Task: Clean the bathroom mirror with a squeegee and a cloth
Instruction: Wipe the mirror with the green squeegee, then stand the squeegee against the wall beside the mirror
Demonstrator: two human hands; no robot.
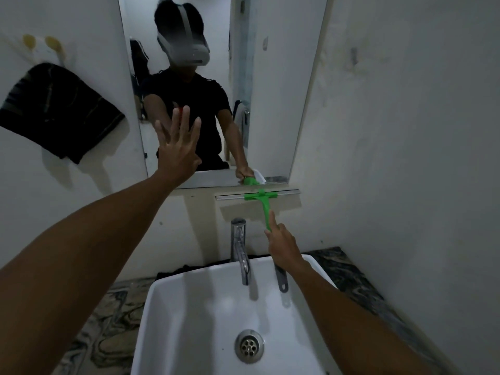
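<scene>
The right hand (281,242) is closed around the green handle of the squeegee (261,201), forefinger laid along it, its blade against the wall just below the mirror (273,90). The left hand (177,147) is spread flat, fingers apart, at the mirror's lower left. Below sit a white sink (167,307) and chrome tap (239,247) on a marbled desk (108,320). A dark cloth (59,109) hangs on the left wall.
</scene>
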